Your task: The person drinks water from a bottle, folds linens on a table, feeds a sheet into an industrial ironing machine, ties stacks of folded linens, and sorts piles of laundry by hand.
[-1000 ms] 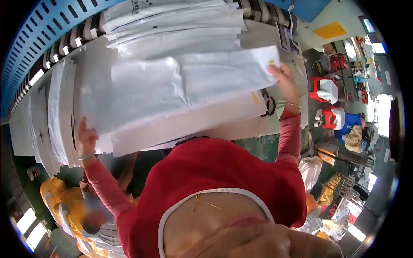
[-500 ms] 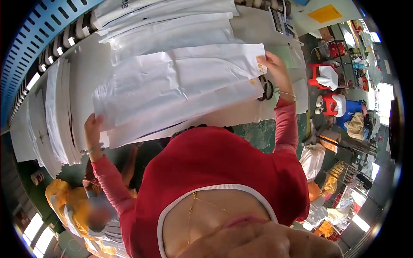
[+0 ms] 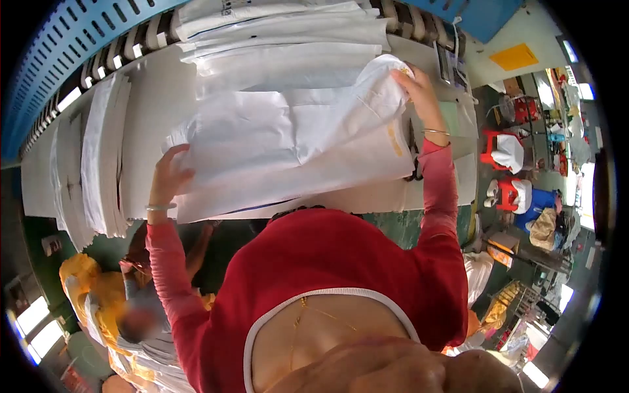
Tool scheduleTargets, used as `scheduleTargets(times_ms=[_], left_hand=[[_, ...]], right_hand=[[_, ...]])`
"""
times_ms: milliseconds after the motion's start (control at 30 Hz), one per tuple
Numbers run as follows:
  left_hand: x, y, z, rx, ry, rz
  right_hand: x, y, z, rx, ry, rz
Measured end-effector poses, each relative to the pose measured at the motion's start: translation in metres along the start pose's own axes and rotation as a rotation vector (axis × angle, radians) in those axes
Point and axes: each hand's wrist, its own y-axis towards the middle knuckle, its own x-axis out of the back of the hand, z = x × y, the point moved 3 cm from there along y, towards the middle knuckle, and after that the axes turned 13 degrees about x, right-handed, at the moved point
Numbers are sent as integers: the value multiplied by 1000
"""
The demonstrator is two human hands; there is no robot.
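A long white plastic sheet [image 3: 255, 131] lies across the table in front of me, creased, with yellow print near its right end. My right hand [image 3: 419, 92] pinches its upper right corner, which is lifted and curled back over the layer beneath. At the left end is my left hand [image 3: 171, 173], thumb and fingers apart, touching or just above the sheet's edge. Under the raised right forearm, a pair of black-handled scissors [image 3: 414, 171] is partly hidden.
More white sheets [image 3: 288, 62] are piled at the table's far side, beside a row of rollers [image 3: 157, 31]. Upright-looking white stacks [image 3: 103, 154] line the left. A blue slotted panel [image 3: 72, 39] borders the back. Another person [image 3: 141, 321] is below left; red stools [image 3: 508, 193] stand right.
My right hand has moved up, lifting and folding back the sheet's right corner. The left hand's fingers have spread and it has shifted slightly right. The view has shifted a little.
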Motion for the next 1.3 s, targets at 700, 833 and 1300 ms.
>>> scheduleTargets(times_ms=[700, 833, 1300], left_hand=[[224, 31, 167, 158, -259, -522], [73, 119, 72, 297, -304, 11], [-84, 189, -54, -576, 775, -294]], right_hand=[[1, 71, -160, -91, -323, 232], [-13, 50, -154, -389, -285, 220], [-9, 72, 112, -261, 1222, -223]])
